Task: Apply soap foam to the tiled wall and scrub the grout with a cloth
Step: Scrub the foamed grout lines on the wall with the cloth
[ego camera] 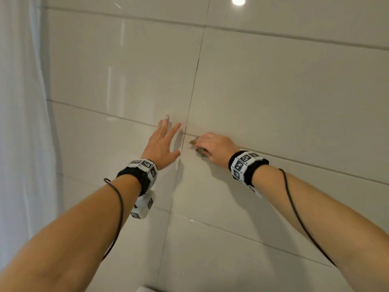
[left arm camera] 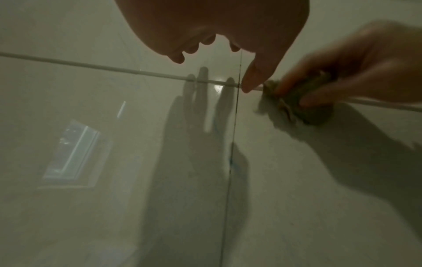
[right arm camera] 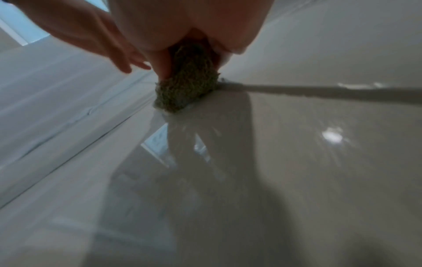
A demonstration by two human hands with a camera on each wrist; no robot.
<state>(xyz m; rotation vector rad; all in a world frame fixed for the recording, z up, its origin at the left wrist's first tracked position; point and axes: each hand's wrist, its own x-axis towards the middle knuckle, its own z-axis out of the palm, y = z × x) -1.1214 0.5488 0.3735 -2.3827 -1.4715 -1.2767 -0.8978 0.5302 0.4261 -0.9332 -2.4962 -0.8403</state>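
A glossy cream tiled wall (ego camera: 273, 91) fills the view, crossed by grey grout lines (ego camera: 315, 165). My right hand (ego camera: 212, 147) grips a bunched olive-green cloth (right arm camera: 187, 86) and presses it on the horizontal grout line, just right of the vertical joint (ego camera: 189, 114). The cloth (ego camera: 199, 150) peeks out under the fingers, and also shows in the left wrist view (left arm camera: 297, 101). My left hand (ego camera: 164, 140) lies flat on the tile left of the joint, fingers spread, with white foam on a fingertip (ego camera: 167, 117). A thin foam trace lies along the grout (right arm camera: 228, 84) beside the cloth.
A white curtain (ego camera: 21, 123) hangs along the left edge. A ceiling light reflection (ego camera: 238, 1) shines at the top of the wall. A white object (ego camera: 145, 289) shows at the bottom edge. Cables run along both forearms.
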